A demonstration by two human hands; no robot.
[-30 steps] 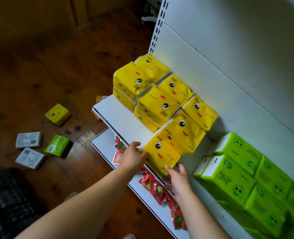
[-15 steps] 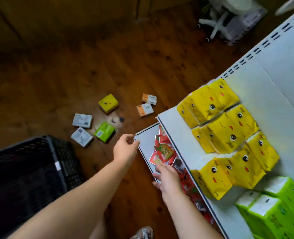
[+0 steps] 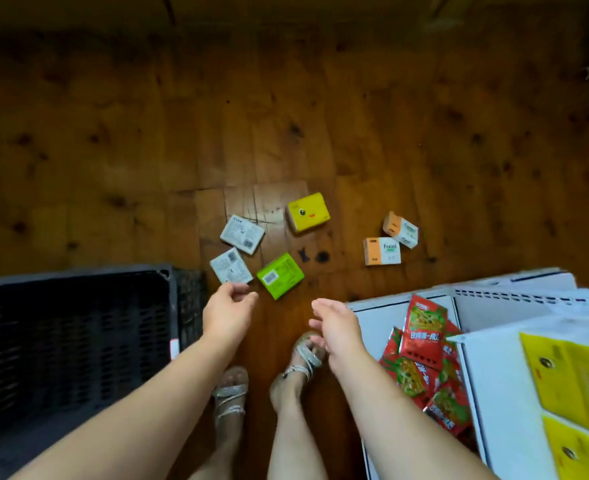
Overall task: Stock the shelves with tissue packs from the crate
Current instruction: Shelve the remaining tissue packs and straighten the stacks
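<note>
Both hands hung empty, the left hand [image 3: 229, 311] and right hand [image 3: 334, 325] loosely open above loose tissue packs [image 3: 280, 275] on the floor beside the crate [image 3: 71, 337]; stepping forward risked crushing one.

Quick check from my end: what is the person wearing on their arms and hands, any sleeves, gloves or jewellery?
Nothing shows: both forearms are bare with no sleeves in view, and the left hand and right hand have no gloves, rings or watch visible.

A yellow pack [image 3: 308, 212] with a winking face, a green pack [image 3: 280, 276], black crate [image 3: 71, 327], red sachets [image 3: 424, 355].
</note>
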